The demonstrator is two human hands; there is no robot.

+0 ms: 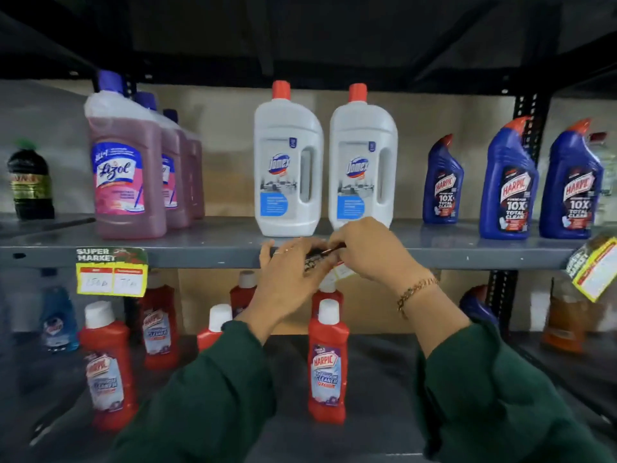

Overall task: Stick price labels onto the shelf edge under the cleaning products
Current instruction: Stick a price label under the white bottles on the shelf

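Observation:
Both my hands meet at the grey shelf edge [200, 257] just below two white Domex bottles [288, 162]. My left hand [287, 279] and my right hand [367, 252] together hold a price label [337, 270], mostly hidden by my fingers, against the edge. Another yellow price label [112, 272] is stuck on the edge under the pink Lizol bottles [127, 168]. A third label [596, 265] hangs tilted at the far right, below the blue Harpic bottles [507, 182].
A dark bottle [30, 182] stands at the far left of the shelf. Red Harpic bottles [327, 359] and a blue bottle [58, 322] fill the lower shelf. A black slotted upright [531, 111] stands at the right.

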